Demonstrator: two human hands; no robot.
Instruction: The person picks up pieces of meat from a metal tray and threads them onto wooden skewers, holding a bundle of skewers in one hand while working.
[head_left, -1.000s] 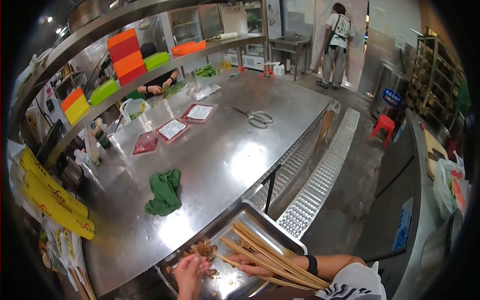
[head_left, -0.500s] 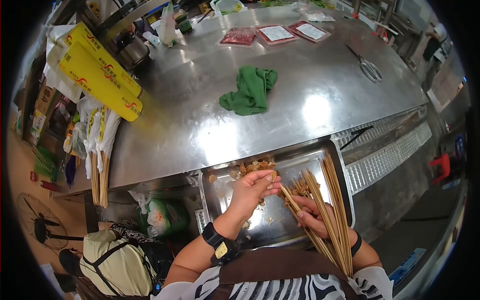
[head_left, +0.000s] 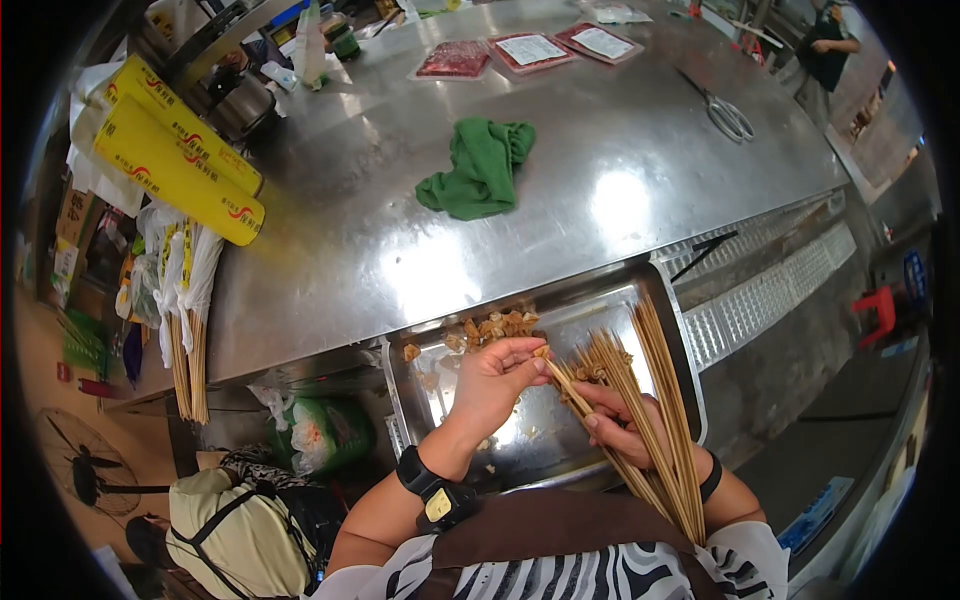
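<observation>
My left hand (head_left: 492, 385), low in the middle of the frame, is pinched shut on a small piece of meat (head_left: 541, 351), pressing it against the tip of a skewer. My right hand (head_left: 622, 422), just to the right of it, is closed around a bundle of bamboo skewers (head_left: 655, 420) that fans from the lower right up over the metal tray (head_left: 665, 300). More meat pieces (head_left: 495, 327) lie along the tray's upper edge. The tray sits at the near edge of the steel surface (head_left: 420, 250). Farther up the frame lie a green cloth (head_left: 478, 170), scissors (head_left: 722, 113) at upper right, and packs of red meat (head_left: 455, 60) at the top. Yellow rolls (head_left: 175, 150) lie at the left.
</observation>
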